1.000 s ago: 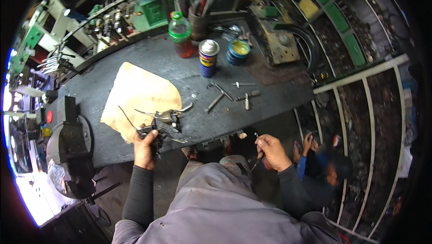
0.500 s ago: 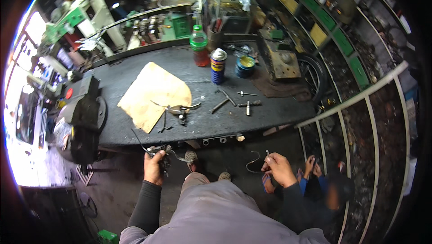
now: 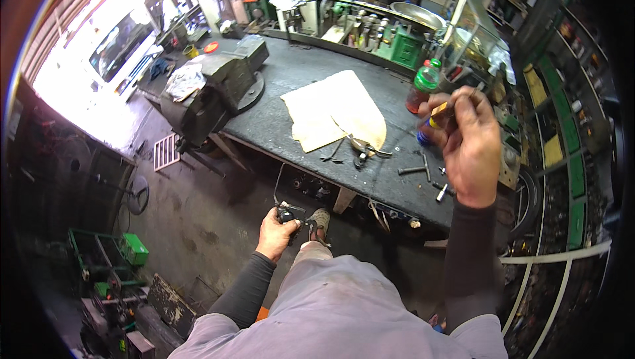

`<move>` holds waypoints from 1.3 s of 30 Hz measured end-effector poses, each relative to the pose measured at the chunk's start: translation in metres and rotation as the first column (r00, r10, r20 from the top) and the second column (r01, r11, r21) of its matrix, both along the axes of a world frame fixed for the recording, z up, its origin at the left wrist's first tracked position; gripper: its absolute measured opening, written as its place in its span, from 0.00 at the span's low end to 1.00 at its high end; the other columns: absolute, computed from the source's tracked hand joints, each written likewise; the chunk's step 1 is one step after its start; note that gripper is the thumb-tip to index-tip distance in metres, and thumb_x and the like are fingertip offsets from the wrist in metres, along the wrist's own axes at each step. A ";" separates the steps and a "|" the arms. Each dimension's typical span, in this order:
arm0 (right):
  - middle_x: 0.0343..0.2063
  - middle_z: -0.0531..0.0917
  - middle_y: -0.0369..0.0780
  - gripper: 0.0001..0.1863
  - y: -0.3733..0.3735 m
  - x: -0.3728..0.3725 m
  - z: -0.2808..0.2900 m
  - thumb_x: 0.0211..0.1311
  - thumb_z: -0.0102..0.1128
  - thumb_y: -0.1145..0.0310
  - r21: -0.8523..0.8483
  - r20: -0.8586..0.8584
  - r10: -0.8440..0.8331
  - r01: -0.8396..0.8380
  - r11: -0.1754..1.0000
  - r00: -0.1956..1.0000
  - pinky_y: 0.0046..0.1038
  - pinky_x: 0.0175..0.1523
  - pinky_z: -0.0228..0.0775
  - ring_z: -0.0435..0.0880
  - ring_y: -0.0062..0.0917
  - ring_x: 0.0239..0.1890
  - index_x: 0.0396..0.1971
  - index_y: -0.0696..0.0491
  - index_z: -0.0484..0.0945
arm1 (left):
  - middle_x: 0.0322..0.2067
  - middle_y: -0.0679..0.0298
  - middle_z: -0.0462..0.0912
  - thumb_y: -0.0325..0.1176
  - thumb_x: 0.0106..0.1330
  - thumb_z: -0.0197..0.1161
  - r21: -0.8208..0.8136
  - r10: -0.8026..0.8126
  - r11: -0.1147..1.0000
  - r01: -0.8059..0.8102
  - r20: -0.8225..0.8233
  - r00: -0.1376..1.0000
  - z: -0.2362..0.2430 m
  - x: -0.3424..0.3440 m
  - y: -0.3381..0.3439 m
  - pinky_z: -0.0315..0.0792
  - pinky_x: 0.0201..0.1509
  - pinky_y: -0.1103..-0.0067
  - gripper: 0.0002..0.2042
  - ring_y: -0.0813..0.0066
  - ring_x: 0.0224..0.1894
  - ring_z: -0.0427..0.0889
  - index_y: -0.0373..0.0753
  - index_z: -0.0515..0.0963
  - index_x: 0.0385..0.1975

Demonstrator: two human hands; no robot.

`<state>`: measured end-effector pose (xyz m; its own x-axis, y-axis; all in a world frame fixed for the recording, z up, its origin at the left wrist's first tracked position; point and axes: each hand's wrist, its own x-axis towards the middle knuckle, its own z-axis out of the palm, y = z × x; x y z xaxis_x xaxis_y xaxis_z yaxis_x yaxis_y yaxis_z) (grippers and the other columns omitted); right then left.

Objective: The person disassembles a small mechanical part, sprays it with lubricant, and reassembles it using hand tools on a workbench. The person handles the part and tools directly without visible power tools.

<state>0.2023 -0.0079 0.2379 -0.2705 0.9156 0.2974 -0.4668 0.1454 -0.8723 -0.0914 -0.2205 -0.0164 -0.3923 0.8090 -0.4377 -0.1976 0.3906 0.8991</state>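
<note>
My left hand [image 3: 274,234] is closed around a dark metal mechanical part [image 3: 288,216] below the table's front edge. A thin rod or cable [image 3: 278,183] sticks up from it; its exact kind is unclear. My right hand [image 3: 471,144] is raised over the right side of the workbench, fingers pinched around a small brownish piece [image 3: 444,113] that I cannot make out. Behind those fingers stands a blue spray can [image 3: 423,138], mostly hidden. On the bench, a lever assembly [image 3: 360,145] rests at the edge of a cream sheet [image 3: 331,111].
A dark bench vise [image 3: 205,88] is at the bench's left end. A bottle of red liquid [image 3: 421,86] stands toward the back. A T-handled tool [image 3: 417,169] and a small socket [image 3: 442,192] lie near the front right. Shelves [image 3: 555,140] line the right side.
My view has swung left. My right hand has risen from low beside my leg to above the bench. My left hand keeps hold of the dark part.
</note>
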 end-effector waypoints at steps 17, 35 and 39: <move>0.65 0.84 0.53 0.38 0.045 -0.039 -0.228 0.79 0.68 0.66 -0.442 0.641 0.465 -0.202 0.874 0.610 0.35 0.70 0.77 0.84 0.33 0.65 0.81 0.62 0.62 | 0.53 0.59 0.88 0.23 0.68 0.71 0.084 -0.287 0.958 0.275 0.240 0.927 0.036 -0.003 0.146 0.83 0.55 0.78 0.32 0.78 0.48 0.88 0.26 0.70 0.73; 0.53 0.89 0.39 0.22 0.036 0.113 -0.212 0.83 0.62 0.72 -0.569 0.351 0.367 -0.116 0.814 0.861 0.26 0.54 0.83 0.88 0.19 0.48 0.70 0.65 0.77 | 0.71 0.52 0.73 0.20 0.62 0.82 0.310 -0.662 0.748 0.587 0.269 0.700 0.082 0.157 0.217 0.81 0.70 0.71 0.56 0.67 0.67 0.81 0.26 0.46 0.85; 0.54 0.88 0.40 0.22 0.034 0.115 -0.222 0.83 0.61 0.71 -0.582 0.283 0.380 -0.157 0.798 0.881 0.27 0.57 0.83 0.87 0.20 0.51 0.69 0.65 0.77 | 0.69 0.53 0.76 0.22 0.61 0.83 0.304 -0.647 0.757 0.578 0.232 0.726 0.083 0.163 0.212 0.82 0.68 0.70 0.57 0.67 0.65 0.83 0.26 0.45 0.85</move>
<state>0.3172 0.0260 0.0162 -0.5149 0.7671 -0.3828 -0.0446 -0.4699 -0.8816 0.0719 -0.0089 0.0665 0.3457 0.9047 -0.2490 -0.2525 0.3453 0.9039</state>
